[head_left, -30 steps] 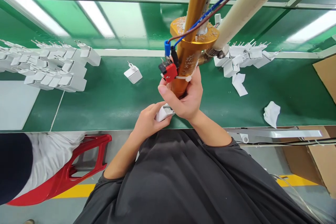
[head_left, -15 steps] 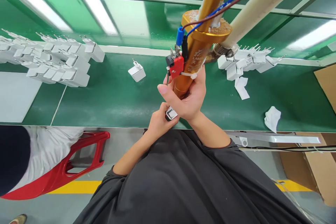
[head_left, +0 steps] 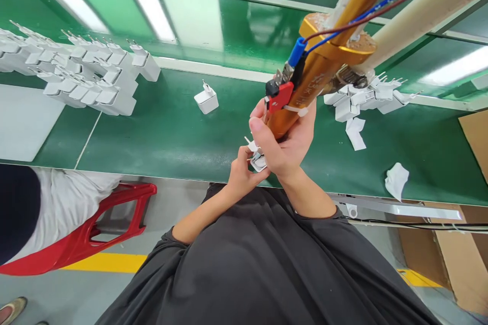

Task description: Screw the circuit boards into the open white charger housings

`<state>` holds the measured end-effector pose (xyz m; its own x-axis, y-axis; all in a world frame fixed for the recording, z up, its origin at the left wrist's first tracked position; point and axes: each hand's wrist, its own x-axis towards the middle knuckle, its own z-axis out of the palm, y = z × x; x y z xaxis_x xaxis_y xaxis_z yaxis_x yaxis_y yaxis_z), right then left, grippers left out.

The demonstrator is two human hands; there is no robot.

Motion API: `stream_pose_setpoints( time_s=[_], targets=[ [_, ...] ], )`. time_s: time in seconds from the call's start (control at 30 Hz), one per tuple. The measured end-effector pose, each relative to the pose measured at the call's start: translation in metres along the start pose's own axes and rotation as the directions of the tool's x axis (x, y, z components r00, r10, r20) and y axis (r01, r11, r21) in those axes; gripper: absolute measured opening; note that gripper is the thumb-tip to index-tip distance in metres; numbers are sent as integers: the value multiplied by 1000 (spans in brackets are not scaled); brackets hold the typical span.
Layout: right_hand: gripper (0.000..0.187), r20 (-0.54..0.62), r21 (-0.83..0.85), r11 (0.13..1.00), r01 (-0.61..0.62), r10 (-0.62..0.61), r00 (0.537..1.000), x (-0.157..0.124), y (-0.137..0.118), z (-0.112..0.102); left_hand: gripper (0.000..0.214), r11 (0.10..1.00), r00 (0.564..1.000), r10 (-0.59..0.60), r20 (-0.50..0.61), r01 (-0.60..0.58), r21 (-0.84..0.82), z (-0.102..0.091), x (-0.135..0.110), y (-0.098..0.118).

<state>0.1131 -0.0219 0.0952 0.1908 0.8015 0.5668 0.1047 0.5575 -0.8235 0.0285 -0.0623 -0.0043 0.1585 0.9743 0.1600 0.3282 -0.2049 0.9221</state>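
Observation:
My right hand (head_left: pixel 292 144) is wrapped round a gold cylindrical tool (head_left: pixel 314 84), which tilts up to the right. A red microswitch (head_left: pixel 280 97) is strapped to its side, with blue and brown wires running off. The thumb lies just below the switch. Close under the tool's lower end, my left hand (head_left: pixel 244 175) pinches a white plug adapter (head_left: pixel 259 162) whose housing looks open, with some of its inside showing. One plug pin points up left. The tool's tip is hidden behind my right fingers, so contact with the adapter cannot be told.
A single white plug adapter (head_left: pixel 206 99) stands on the green bench (head_left: pixel 171 137). Stacked adapters (head_left: pixel 110 81) are at left, more (head_left: pixel 354 99) at right. Scraps of white paper (head_left: pixel 397 181) lie at right. A person sits on a red stool (head_left: pixel 141 208) at left.
The view has shifted slightly. The gold tool leans further right. The adapter in my left hand has turned, and a pin and its open inside now show.

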Motion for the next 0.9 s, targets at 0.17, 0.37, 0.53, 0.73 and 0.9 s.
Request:
stream_pose_setpoints(
  time_s=[0.17, 0.37, 0.53, 0.73, 0.9],
  targets=[
    [48, 26, -17, 999, -43, 43, 999, 0, 6, -1, 45, 1000, 999, 22, 38, -23, 12, 0, 1, -1],
    [43, 78, 132, 990, 52, -63, 995, 4, 15, -11, 38, 997, 994, -76, 82, 75, 18, -14, 14, -1],
    [37, -29, 70, 996, 64, -62, 998, 7, 24, -32, 35, 985, 970, -159, 185, 168, -31, -45, 21, 0],
    [48, -129, -44, 998, 46, -52, 990, 11, 38, -62, 35, 959, 941, -194, 276, 241, -151, -64, 18, 2],
    [37, -115, -74, 996, 52, -61, 992, 15, 44, -81, 33, 982, 945, -159, 286, 183, -57, -66, 17, 10]
  ],
)
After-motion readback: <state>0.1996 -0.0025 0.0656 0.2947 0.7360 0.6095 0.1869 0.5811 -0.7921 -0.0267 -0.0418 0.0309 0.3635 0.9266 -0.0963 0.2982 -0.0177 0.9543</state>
